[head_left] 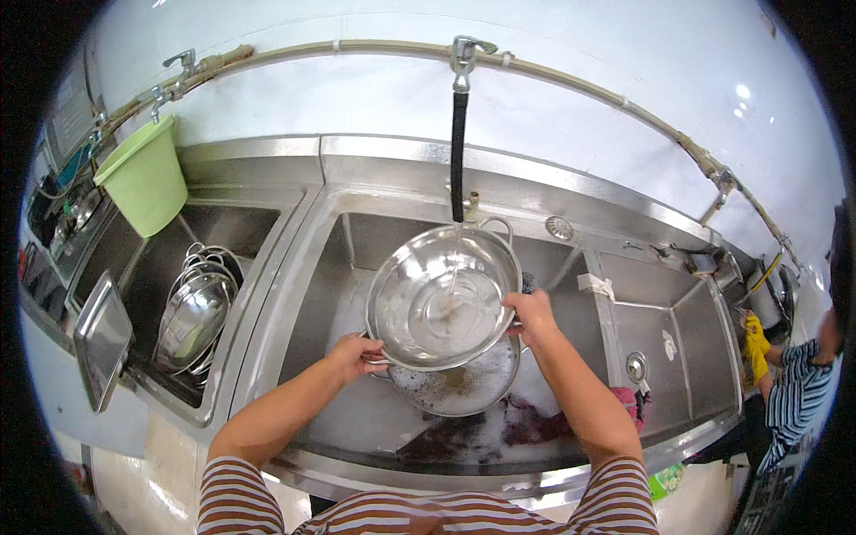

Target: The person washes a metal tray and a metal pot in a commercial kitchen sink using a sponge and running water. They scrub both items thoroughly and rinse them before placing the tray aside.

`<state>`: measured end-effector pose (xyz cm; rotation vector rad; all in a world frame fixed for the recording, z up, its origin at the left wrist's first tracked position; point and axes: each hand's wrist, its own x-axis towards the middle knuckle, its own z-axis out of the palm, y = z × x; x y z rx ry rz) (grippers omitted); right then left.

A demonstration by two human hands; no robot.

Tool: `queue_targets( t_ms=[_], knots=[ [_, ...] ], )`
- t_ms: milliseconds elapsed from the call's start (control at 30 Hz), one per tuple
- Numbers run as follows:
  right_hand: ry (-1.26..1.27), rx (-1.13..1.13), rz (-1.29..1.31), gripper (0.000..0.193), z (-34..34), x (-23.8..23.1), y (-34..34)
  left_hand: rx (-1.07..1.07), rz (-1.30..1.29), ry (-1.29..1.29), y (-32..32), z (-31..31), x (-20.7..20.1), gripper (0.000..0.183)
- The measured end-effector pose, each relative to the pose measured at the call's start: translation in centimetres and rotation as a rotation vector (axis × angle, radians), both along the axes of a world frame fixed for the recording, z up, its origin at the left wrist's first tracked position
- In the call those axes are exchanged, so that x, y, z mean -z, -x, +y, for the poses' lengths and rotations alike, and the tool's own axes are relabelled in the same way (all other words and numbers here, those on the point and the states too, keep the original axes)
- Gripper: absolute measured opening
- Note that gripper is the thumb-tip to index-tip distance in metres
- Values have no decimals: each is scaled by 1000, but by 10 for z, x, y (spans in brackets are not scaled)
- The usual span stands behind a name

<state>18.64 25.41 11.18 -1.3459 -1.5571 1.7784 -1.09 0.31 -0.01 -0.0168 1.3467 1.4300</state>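
A wide, round stainless-steel basin (pixel 419 259) hangs tilted over the middle sink, held by both my hands. My left hand (pixel 355 355) is closed on its lower-left edge; my right hand (pixel 533 316) grips the right edge. A loop handle shows at the far rim. From the black hose (pixel 458 152) above, a thin stream of water falls into the basin, where a little water swirls. Partly hidden underneath is a second metal pan (pixel 459 392) with sudsy water. Foamy water and a dark reddish patch lie in the sink (pixel 303 330) around it.
Several nested metal basins (pixel 198 316) and a rectangular metal tray (pixel 102 339) are at the left sink. A light-green bucket (pixel 147 178) hangs under a tap. White cloth (pixel 596 285) lies on the right divider. Another person in yellow gloves (pixel 756 346) works at the far right.
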Motion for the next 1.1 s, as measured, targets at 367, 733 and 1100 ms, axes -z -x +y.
queue_targets(
  t_ms=[367, 733, 1100],
  knots=[
    [616, -94, 71, 49, -2, 57, -45, 7, 289, -15, -43, -32, -156, 22],
    [719, 4, 559, 39, -1, 109, 62, -277, 843, -60, -13, -41, -115, 9],
    [805, 15, 470, 34, -26, 147, 59, -221, 987, -66, -30, -31, -154, 13]
  ],
)
